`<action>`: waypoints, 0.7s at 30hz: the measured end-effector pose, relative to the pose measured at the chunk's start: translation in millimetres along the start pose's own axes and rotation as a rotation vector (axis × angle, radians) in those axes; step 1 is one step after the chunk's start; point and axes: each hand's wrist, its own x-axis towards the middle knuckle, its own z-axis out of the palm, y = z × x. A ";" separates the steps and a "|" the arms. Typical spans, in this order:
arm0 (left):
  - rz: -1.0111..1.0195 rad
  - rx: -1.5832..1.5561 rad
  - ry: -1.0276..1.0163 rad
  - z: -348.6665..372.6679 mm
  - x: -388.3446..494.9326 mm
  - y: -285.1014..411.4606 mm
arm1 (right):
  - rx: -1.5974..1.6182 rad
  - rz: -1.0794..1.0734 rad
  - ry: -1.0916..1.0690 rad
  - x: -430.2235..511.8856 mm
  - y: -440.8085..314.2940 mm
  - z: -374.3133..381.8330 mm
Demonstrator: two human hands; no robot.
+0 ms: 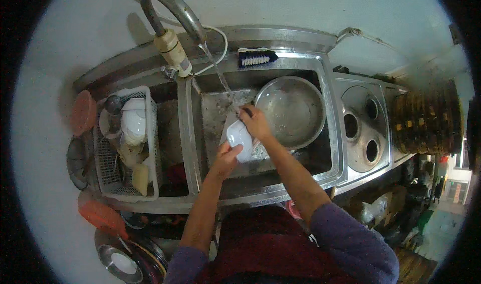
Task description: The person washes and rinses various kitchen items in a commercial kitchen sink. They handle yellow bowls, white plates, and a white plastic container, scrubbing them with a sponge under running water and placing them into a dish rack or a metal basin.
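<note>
My left hand [226,157] grips a white bowl [239,138] over the sink basin, thumb pressed on its surface. Just beyond the bowl's upper edge, my right hand [257,123] curls its fingers around a small dark object [247,112]; what it is cannot be made out. A stream of water [216,67] runs from the curved metal faucet [176,5] and falls close to the right fingertips. Beside the right hand, a large round metal basin [291,111] stands in the sink [214,107], with what looks like water in it.
On the sink's back ledge lies a scrub brush [257,58]. Left of the divider, a white plastic basket [152,145] holds bowls, utensils and a yellow sponge-like block [140,179]. A metal stove top [360,133] adjoins on the right, with stacked bamboo steamers [426,118] beyond.
</note>
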 end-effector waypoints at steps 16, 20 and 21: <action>0.164 -0.799 0.224 8.8 33.4 4.2 | -0.362 -0.444 0.001 -60.8 -37.9 28.2; 0.139 -0.558 0.198 17.5 32.5 2.6 | -0.082 -0.135 -0.094 -9.7 -30.3 19.1; 0.134 -0.443 0.141 18.0 31.0 1.9 | -0.101 -0.029 -0.115 2.1 -24.5 14.1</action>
